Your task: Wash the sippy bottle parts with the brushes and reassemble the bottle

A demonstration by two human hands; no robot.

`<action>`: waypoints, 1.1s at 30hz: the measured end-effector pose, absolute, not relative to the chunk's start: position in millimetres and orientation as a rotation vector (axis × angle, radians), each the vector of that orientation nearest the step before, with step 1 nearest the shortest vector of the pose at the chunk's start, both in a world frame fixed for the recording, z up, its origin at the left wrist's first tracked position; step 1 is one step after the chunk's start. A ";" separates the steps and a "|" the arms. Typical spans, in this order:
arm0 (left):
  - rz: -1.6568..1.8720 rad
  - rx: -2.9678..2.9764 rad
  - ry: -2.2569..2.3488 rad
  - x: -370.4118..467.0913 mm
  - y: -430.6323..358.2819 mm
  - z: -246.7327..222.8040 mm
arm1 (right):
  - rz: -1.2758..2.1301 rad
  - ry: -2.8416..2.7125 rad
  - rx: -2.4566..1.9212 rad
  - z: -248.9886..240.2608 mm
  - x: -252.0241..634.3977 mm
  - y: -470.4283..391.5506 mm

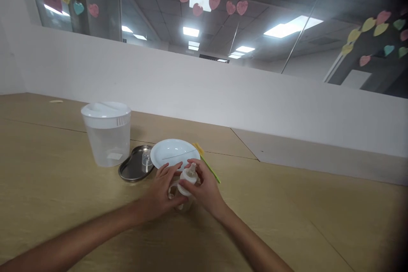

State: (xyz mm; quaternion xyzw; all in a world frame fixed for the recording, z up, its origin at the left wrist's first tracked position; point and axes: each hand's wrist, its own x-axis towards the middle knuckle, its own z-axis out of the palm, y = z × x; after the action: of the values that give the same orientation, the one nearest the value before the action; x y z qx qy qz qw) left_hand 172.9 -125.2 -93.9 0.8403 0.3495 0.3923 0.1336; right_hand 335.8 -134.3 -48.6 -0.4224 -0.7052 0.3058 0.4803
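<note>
A clear baby bottle (184, 206) with a white collar and a see-through nipple (191, 170) is between my two hands, in front of a white plate. My right hand (205, 187) has its thumb and fingers around the white collar (188, 182). Around the bottle's body on the left curls my left hand (165, 189), its fingers partly spread. A thin rod or wire (180, 155) lies across the white plate (159, 151). The bottle's lower part is partly hidden by my left hand.
Left of the plate is a metal kidney-shaped tray (132, 169) holding a small clear cap (146, 158). Behind it stands a lidded translucent bucket (108, 140). A brush with yellow bristles and a green handle (211, 170) lies right of the plate. A white wall (191, 89) rises behind the table.
</note>
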 end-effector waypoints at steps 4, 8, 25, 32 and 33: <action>1.219 2.329 1.105 175.9 -130.0 -97.4 | 0.665 -1.788 -1.025 -54.3 337.2 -141.5; 1.309 2.225 1.124 176.3 -134.3 -104.1 | 0.422 -1.845 -1.005 -61.0 344.2 -149.1; 1.247 2.412 1.167 166.8 -128.1 -91.7 | -0.143 -1.940 -0.682 -71.4 344.0 -160.6; 1.233 2.504 1.186 165.5 -125.3 -97.5 | 0.080 -1.771 -0.816 -80.9 333.2 -167.5; 1.238 2.509 1.191 165.5 -124.7 -98.7 | 0.057 -1.737 -0.789 -81.2 331.7 -168.7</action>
State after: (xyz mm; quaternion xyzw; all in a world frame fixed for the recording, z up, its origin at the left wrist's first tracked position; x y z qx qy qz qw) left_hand 165.5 -124.7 -98.7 0.8240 0.3912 0.4067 0.0501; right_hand 331.7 -168.7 -81.2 -0.3373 -0.7426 0.0243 0.5781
